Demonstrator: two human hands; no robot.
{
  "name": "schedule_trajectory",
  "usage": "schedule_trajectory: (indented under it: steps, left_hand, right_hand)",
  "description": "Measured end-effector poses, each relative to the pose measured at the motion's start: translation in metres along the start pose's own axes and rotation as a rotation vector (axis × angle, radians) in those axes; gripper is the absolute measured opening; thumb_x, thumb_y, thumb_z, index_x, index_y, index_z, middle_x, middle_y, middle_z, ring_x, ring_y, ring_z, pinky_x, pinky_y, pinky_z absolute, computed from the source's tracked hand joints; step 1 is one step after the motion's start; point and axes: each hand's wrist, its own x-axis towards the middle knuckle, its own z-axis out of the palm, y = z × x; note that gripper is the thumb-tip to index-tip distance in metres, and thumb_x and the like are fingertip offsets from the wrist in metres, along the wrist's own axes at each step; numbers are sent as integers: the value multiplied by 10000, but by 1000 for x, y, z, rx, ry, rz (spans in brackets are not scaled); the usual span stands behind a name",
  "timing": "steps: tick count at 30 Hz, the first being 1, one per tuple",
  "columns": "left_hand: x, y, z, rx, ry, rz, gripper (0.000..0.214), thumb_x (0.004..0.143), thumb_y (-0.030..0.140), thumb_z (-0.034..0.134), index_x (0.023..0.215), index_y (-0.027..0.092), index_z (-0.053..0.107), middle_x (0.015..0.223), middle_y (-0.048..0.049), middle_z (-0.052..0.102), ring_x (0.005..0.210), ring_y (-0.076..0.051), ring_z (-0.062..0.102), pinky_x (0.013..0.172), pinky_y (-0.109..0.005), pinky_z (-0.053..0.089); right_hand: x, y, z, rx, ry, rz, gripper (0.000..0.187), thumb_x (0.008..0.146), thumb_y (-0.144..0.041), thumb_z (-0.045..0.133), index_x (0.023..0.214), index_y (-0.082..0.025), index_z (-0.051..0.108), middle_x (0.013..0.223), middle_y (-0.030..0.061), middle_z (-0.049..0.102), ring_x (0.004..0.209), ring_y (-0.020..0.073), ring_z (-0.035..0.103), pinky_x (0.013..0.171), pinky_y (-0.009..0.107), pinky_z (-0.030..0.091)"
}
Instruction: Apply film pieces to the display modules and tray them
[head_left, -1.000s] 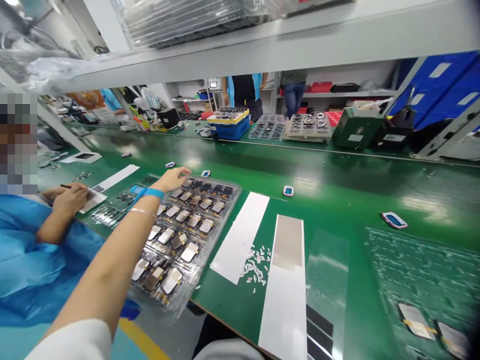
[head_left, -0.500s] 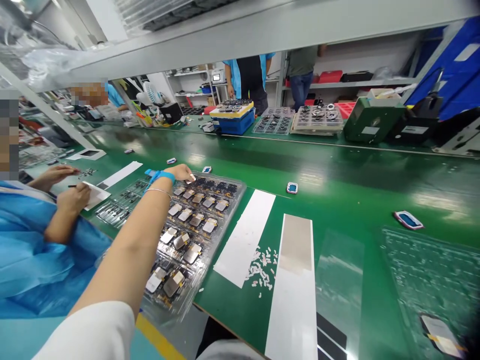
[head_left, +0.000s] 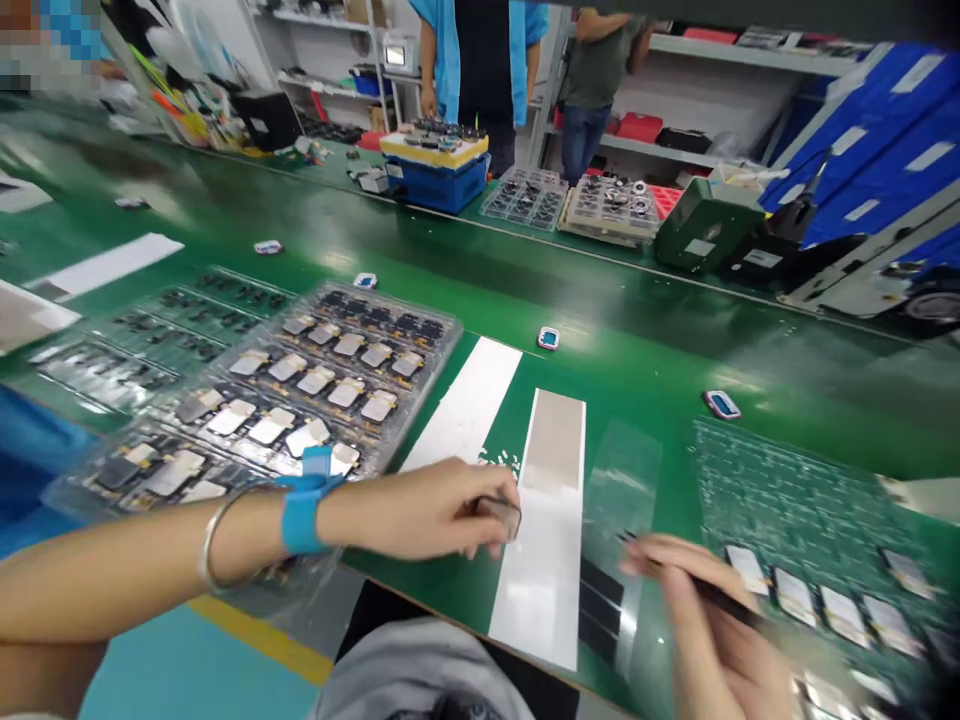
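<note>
My left hand (head_left: 431, 512), with a blue wrist strap and a thin bangle, hovers over the table's near edge and pinches a small flat grey component (head_left: 504, 514) just left of a white paper strip (head_left: 546, 540). My right hand (head_left: 709, 620) comes in blurred at the lower right, closed round a thin dark tool (head_left: 712, 592), beside a clear tray (head_left: 787, 500) with a few flat parts at its near end. Left of my left hand lies a clear blister tray (head_left: 420, 400) filled with several rows of the same grey components.
A second white strip (head_left: 469, 400) and small white scraps (head_left: 499, 460) lie on the green conveyor table (head_left: 637, 350). Small blue-and-white parts (head_left: 549, 338) are scattered on it. Across it stand a blue crate (head_left: 439, 170), part trays (head_left: 611, 208), a green box (head_left: 697, 235) and two people.
My left hand drew back from the far end of the blister tray to the near edge with a component in it. My right hand came into view. The camera tilted downward.
</note>
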Motion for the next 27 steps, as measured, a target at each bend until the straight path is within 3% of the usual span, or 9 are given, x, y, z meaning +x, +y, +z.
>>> schedule_trajectory:
  steps: [2, 5, 10, 14, 18, 22, 24, 27]
  left_hand:
    - [-5, 0, 17, -96, -55, 29, 44, 977, 213, 460, 1005, 204, 493, 834, -17, 690, 642, -128, 608, 576, -223, 459]
    - [-8, -7, 21, -124, -43, 77, 64, 990, 194, 414, 1043, 207, 447, 767, 6, 611, 703, -155, 566, 618, -249, 437]
    - [-9, -16, 19, -216, 3, 132, 40, 989, 195, 388, 1022, 218, 387, 723, 38, 516, 650, -147, 496, 592, -252, 404]
    - [-10, -18, 19, -257, 21, 134, 60, 991, 211, 386, 1050, 216, 395, 739, 39, 501, 657, -144, 470, 608, -258, 387]
    - [-7, -17, 15, -253, -4, 137, 112, 939, 252, 526, 946, 215, 422, 754, 48, 419, 665, -133, 393, 602, -249, 352]
    - [-3, -16, 14, -186, -13, 91, 123, 969, 274, 484, 878, 215, 426, 724, 46, 453, 647, -133, 431, 594, -248, 342]
    - [-1, -19, 16, -94, -16, 60, 93, 980, 267, 456, 911, 206, 458, 761, 23, 525, 667, -144, 482, 607, -255, 352]
    - [-1, -26, 21, 64, -19, 56, 73, 979, 249, 458, 929, 206, 490, 826, 1, 581, 704, -154, 520, 618, -255, 358]
  right_hand:
    - [9, -6, 23, -24, -242, -97, 61, 931, -244, 597, 935, -240, 658, 926, 40, 644, 875, 181, 642, 743, 274, 518]
    - [18, -9, 49, -51, -476, -114, 76, 855, -222, 669, 921, -220, 630, 914, 34, 593, 812, 175, 615, 709, 272, 494]
    - [19, -3, 62, 145, -666, 13, 136, 873, -211, 633, 762, -214, 554, 845, 16, 551, 739, 159, 569, 667, 264, 451]
    - [15, -1, 65, 242, -659, 94, 193, 906, -251, 627, 734, -211, 548, 818, 17, 556, 745, 162, 559, 668, 268, 431]
    - [15, -2, 65, 280, -590, 150, 211, 891, -293, 675, 726, -211, 573, 809, 9, 549, 710, 148, 531, 620, 255, 402]
    - [21, 3, 45, 320, -579, 151, 138, 876, -363, 694, 921, -239, 653, 850, 22, 593, 759, 167, 575, 665, 266, 461]
    - [21, 9, 31, 305, -496, 200, 141, 881, -315, 694, 987, -246, 631, 938, 46, 656, 794, 170, 614, 705, 278, 500]
    - [12, 22, 13, 282, -186, 282, 82, 919, -265, 654, 965, -246, 588, 1005, 65, 724, 705, 144, 632, 660, 275, 524]
